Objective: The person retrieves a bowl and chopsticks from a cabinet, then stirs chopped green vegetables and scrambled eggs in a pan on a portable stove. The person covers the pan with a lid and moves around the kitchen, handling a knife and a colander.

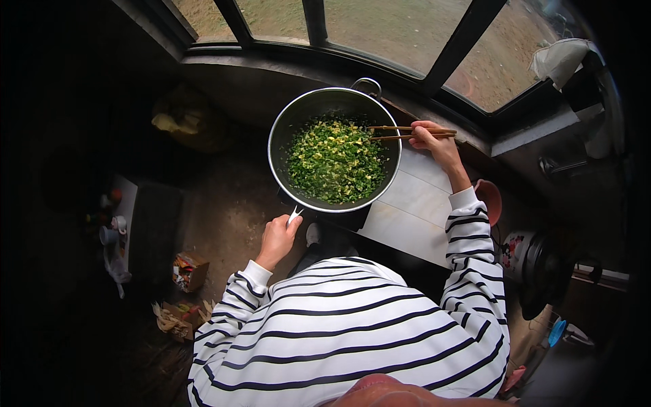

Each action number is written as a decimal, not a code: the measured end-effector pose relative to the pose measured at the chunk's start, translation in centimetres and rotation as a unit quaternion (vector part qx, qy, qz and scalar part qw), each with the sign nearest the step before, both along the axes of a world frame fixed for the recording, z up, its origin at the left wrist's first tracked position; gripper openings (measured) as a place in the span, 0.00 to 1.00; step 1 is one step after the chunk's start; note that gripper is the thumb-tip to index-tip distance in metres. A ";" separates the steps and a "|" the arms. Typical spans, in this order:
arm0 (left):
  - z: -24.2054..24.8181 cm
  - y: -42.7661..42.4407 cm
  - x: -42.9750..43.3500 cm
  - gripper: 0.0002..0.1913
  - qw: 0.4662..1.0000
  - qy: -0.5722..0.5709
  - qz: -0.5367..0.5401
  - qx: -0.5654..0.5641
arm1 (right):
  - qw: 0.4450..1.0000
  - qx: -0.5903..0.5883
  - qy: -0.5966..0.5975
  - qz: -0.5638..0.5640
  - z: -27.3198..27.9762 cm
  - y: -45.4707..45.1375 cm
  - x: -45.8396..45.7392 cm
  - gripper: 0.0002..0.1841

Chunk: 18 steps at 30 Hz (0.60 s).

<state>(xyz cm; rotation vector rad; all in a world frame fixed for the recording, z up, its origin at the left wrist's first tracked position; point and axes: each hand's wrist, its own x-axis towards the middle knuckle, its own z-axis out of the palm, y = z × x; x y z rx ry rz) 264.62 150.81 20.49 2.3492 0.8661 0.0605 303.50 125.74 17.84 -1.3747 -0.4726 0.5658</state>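
Note:
A deep, dark-lined wok (pixel 278 168) with a shiny rim stands before me, its far loop handle towards the window. Inside it lies a heap of chopped greens mixed with yellow bits that look like egg (pixel 335 160). My left hand (pixel 278 238) is closed around the wok's white handle (pixel 295 215) at the near side. In my right hand (pixel 433 145) is a pair of wooden chopsticks (pixel 402 128), their tips over the right part of the heap, inside the rim.
A white tiled counter (pixel 414 208) lies right of the wok, with a pink basin (pixel 488 202) and a flowered appliance (pixel 513 249) beyond. Windows (pixel 376 30) run along the far side. Cardboard boxes (pixel 199 274) stand on the floor at left, near a small table (pixel 127 203) holding cups.

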 end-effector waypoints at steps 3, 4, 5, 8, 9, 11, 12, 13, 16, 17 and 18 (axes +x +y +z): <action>-0.3 -0.1 0.2 0.23 1.000 -0.011 -0.006 -0.015 | 0.998 -0.030 -0.053 0.002 -1.3 2.4 1.9 0.16; -0.4 -0.1 0.3 0.23 1.000 -0.014 -0.010 -0.022 | 0.996 -0.045 -0.081 0.012 -1.9 3.9 1.9 0.15; -0.5 -0.1 0.4 0.23 1.000 -0.008 -0.013 -0.023 | 0.992 -0.068 -0.106 -0.004 -2.1 5.0 1.9 0.15; -0.6 0.4 0.6 0.23 0.998 -0.017 -0.042 -0.049 | 0.994 -0.052 -0.053 0.080 -2.7 8.3 -0.6 0.15; -0.6 0.6 0.7 0.23 0.998 -0.023 -0.043 -0.050 | 0.990 -0.073 -0.035 0.117 -2.4 8.9 -1.8 0.16; -0.5 0.8 0.6 0.24 0.997 -0.033 -0.049 -0.055 | 0.991 -0.059 -0.019 0.115 -1.1 8.7 -3.8 0.16; -0.5 0.9 0.7 0.24 0.997 -0.030 -0.051 -0.056 | 0.993 -0.039 -0.023 0.108 -0.2 8.1 -4.7 0.14; -0.4 1.1 0.4 0.24 0.997 -0.033 -0.049 -0.057 | 0.991 -0.027 -0.038 0.129 0.5 7.9 -5.8 0.14; -0.3 1.0 0.5 0.24 0.996 -0.030 -0.046 -0.069 | 0.984 -0.015 -0.066 0.163 1.3 8.2 -8.6 0.11; -0.3 0.9 0.4 0.24 0.996 -0.022 -0.043 -0.078 | 0.971 -0.019 -0.119 0.205 1.2 8.6 -9.4 0.11; -0.3 0.9 0.5 0.24 0.996 -0.013 -0.036 -0.078 | 0.972 -0.038 -0.129 0.194 0.8 8.9 -9.8 0.11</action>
